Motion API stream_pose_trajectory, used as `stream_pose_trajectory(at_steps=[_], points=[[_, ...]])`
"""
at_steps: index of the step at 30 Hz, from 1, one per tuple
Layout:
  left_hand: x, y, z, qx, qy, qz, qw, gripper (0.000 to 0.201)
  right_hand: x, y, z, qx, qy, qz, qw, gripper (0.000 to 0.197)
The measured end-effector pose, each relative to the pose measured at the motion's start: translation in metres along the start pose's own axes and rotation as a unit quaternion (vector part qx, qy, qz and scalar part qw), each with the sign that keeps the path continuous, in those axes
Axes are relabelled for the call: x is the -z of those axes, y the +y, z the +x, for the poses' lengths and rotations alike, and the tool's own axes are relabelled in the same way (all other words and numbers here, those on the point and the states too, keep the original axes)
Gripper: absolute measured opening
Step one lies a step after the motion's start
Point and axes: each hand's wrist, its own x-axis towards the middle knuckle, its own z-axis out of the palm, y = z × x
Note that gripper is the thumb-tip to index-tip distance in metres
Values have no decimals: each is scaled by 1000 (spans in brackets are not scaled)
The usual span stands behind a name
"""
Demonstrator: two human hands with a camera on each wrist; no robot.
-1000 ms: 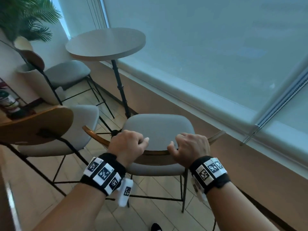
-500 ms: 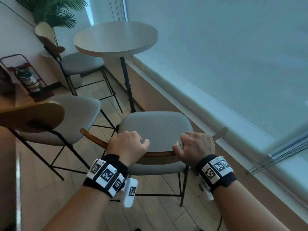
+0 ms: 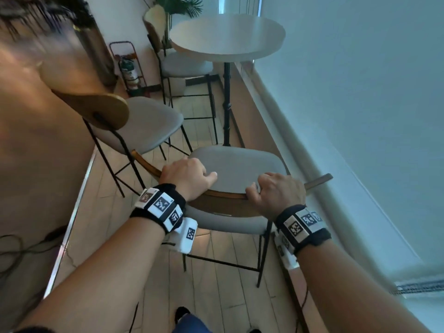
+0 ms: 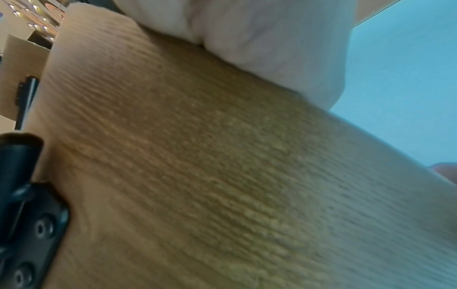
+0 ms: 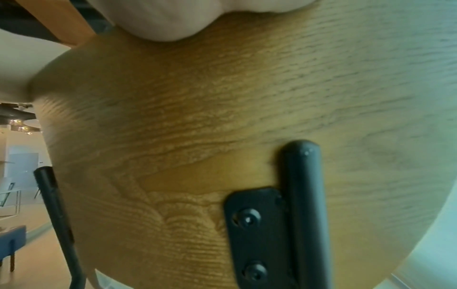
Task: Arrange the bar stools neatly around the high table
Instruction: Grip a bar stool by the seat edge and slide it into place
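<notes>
A bar stool (image 3: pixel 236 169) with a grey seat and a curved wooden backrest (image 3: pixel 225 195) stands in front of me. My left hand (image 3: pixel 186 176) grips the backrest's top edge on the left and my right hand (image 3: pixel 276 192) grips it on the right. The round high table (image 3: pixel 228 38) stands beyond it on a black post. A second grey stool (image 3: pixel 146 123) stands to the left, a third (image 3: pixel 185 63) behind the table. Both wrist views fill with the wooden backrest (image 4: pixel 222 176) (image 5: pixel 197 127) and its black brackets, with fingers at the top edge.
A window wall with a drawn blind (image 3: pixel 360 92) and a low sill runs along the right. A fire extinguisher in a rack (image 3: pixel 129 68) and a potted plant (image 3: pixel 182 6) stand at the back left. A person's head (image 3: pixel 36 92) fills the left side.
The view has swung so the table and stools sit further right and upright in the picture, and a person's head has come into the left. Both hands keep their grip on the backrest.
</notes>
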Motion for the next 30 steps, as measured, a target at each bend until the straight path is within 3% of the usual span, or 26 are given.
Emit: stream_pose_trajectory(at_steps=[12,30], points=[[-23,63,15,8,33,-27,999,56,-1,89,34,40,-4,11,999,46],[-34,88,48,61,70,-30,995,53,-8,119,70,58,-10,23,998,43]])
